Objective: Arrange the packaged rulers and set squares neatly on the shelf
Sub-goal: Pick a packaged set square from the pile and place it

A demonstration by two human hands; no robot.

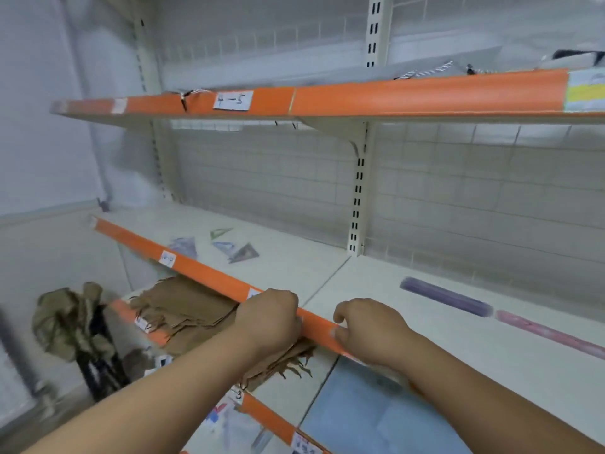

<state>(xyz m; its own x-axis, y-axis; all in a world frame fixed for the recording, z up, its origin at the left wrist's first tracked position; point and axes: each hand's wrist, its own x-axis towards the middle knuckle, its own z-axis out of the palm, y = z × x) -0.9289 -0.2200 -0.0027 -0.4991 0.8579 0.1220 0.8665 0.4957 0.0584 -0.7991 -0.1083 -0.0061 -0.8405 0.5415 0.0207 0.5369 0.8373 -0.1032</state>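
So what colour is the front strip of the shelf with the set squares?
Orange; the front strip shows best in the head view.

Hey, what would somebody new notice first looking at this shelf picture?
Two bare hands, the left hand and right hand, sit curled on the orange front strip of the middle white shelf, low in the centre. Behind them to the left lie four small translucent triangular set squares, scattered. To the right, a long purple packaged ruler and a pink packaged ruler lie nearly end to end.

Four set squares [245, 253], two rulers [447, 296]
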